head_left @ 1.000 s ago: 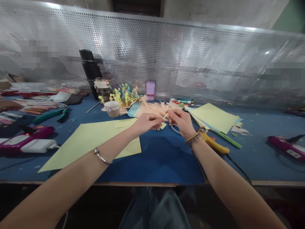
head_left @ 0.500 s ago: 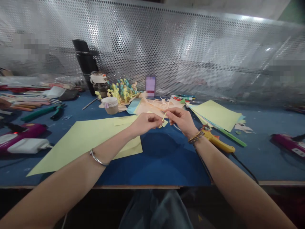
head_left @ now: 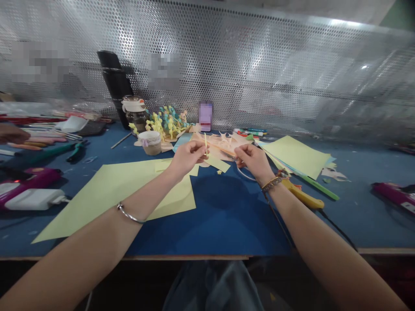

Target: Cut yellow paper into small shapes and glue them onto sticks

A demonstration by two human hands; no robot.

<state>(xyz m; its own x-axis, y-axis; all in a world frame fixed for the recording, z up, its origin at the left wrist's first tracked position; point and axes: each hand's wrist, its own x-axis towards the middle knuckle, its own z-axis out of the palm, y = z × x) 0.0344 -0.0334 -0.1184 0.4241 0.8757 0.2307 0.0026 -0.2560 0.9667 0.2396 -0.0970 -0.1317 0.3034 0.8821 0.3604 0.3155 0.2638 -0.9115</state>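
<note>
My left hand pinches a thin yellow paper strip, which stands up from the fingertips. To its right, my right hand is closed, fingers bent together; a slim, dark pointed thing shows at its fingertips, but what the fingers hold is not clear. A flat yellow paper strip lies between the hands, with a tiny yellow paper piece just below it. Large yellow paper sheets spread under and left of my left forearm.
Behind the hands are peach paper scraps, a white cup, yellow and teal paper flowers and a phone. A yellow glue gun and green cutter lie right. Another person's hand is far left.
My hands have moved apart, the left going left and slightly up with the strip, the right slightly right. The tiny yellow piece now shows on the table. Another person's hand reaches further in.
</note>
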